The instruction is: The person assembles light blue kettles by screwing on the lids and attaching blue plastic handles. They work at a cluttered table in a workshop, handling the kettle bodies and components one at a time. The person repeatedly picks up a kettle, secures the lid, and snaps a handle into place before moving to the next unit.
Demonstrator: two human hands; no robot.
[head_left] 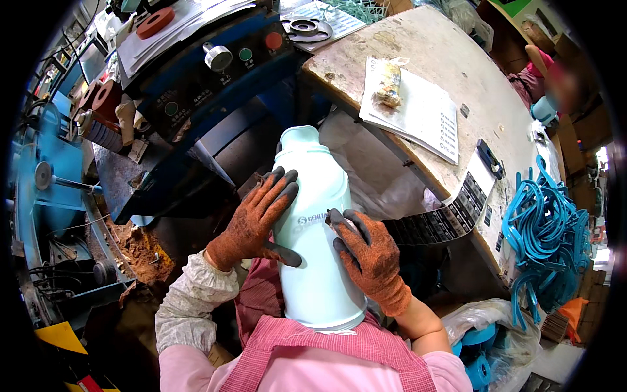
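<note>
A pale mint jug-shaped flask body (317, 268) lies lengthwise against my lap, its narrow spouted neck pointing away from me. Dark print marks the middle of its upper side. My left hand (251, 222), in an orange-brown glove with dark fingertips, rests on the flask's left side, fingers stretched out and thumb lying across the surface. On the other side, my right hand (372, 258), in a matching glove, has bent fingers drawn together at the right end of the print. Something small shows between those fingertips, too hidden to name.
A worn table (418, 36) at right bears paper sheets (418, 121) and a dark label strip (457, 212) hanging off its edge. Blue handles (545, 228) are heaped farther right. A machine control panel (215, 72) stands at far left. Another person (539, 62) sits at far right.
</note>
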